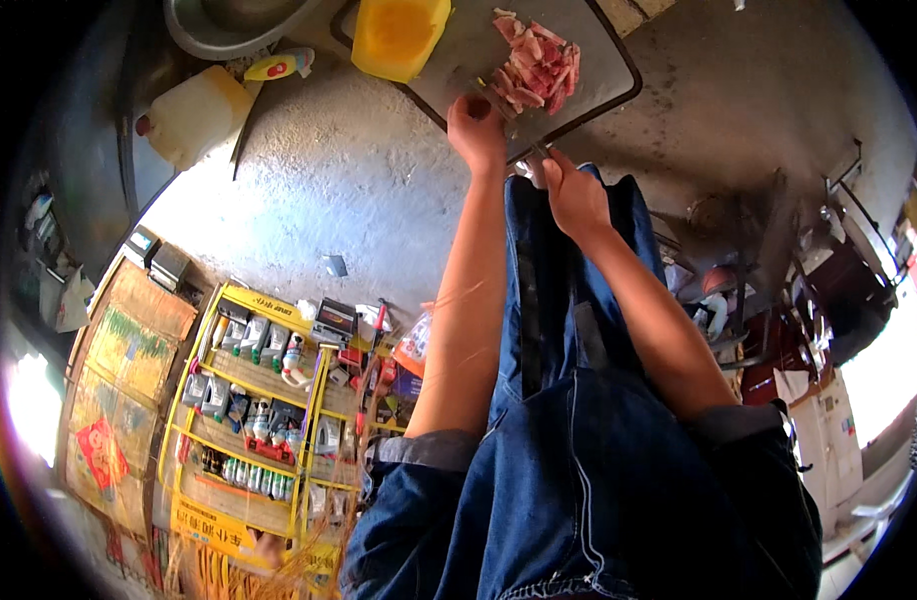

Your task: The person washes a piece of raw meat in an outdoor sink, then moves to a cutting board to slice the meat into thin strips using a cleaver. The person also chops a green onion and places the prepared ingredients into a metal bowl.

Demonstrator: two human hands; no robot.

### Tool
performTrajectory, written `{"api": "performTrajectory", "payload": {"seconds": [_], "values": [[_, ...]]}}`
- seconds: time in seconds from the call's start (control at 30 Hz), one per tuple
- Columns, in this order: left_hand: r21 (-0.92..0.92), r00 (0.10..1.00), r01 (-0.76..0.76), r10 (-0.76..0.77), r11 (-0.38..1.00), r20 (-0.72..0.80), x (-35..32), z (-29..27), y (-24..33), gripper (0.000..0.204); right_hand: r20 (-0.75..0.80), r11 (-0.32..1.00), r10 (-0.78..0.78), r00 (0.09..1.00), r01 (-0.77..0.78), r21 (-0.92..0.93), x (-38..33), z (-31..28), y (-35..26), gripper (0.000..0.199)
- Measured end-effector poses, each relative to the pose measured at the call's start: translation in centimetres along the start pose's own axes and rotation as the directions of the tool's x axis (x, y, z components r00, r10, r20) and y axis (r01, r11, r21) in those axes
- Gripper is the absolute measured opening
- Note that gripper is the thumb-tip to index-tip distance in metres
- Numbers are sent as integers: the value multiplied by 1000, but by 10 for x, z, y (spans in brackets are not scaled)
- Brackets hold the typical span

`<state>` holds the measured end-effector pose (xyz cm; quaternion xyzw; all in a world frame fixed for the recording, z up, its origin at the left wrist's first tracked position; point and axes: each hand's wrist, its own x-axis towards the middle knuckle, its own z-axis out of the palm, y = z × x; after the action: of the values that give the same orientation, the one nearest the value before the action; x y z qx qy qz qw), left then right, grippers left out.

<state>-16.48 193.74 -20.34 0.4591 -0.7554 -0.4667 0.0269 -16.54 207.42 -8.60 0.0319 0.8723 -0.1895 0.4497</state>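
Concrete floor lies under a dark tray [619, 60] where the left hand [476, 128] is closed on a knife handle just beside the raw meat [536, 65], while the right hand [571, 195], grip unclear, sits close enough to risk a nick

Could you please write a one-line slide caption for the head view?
Both hands, left hand and right hand, work at a dark tray of cut raw meat beside a yellow block.

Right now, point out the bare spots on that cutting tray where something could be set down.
The tray is bare along its right side, beyond the pile of sliced meat, and in the strip between the meat and the yellow container. The near edge is crowded: the left hand and right hand work there. The concrete floor left of the tray is open.
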Motion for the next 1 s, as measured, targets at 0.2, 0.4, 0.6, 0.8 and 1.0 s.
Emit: {"api": "performTrajectory", "payload": {"seconds": [0.2, 0.4, 0.6, 0.8, 1.0], "values": [[-8, 997, -37, 37, 999, 60, -16, -2, 4, 15, -72, 992, -70, 995, 77, 101, 6, 11, 13, 52], [-44, 1000, -14, 13, 999, -11, -20, 1, 12, 13, -92, 971, -128, 988, 143, 189, 4, -2, 20, 52], [-127, 1000, 2, -3, 992, -2, -21, 6, -5, 16, -87, 981, -123, 989, 134, 140, -29, -20, 20, 54], [-92, 998, 37, -41, 995, -41, -22, 8, 8, 12, -157, 971, -163, 974, 186, 148, -21, -18, 27, 53], [-181, 992, 90, -104, 979, -68, -23, 11, 18, 12, -333, 889, -265, 905, 363, 280, 0, -24, 13, 57]]}}
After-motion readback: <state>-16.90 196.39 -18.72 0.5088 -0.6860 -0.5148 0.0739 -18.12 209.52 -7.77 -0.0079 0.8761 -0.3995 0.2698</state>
